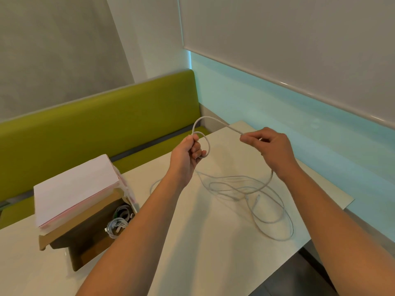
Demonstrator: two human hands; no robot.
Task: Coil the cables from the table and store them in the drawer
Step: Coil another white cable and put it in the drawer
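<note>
Left hand (188,153) is raised above the table (203,242), fingers curled round a small loop of the white cable (215,121). Right hand (270,146) pinches the same cable further along; its slack lies tangled on the table. Coiled cables (119,223) sit in the open drawer (85,246).

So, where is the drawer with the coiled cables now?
The drawer stands open at lower left on the table, under the white box, left of the left forearm.
</note>
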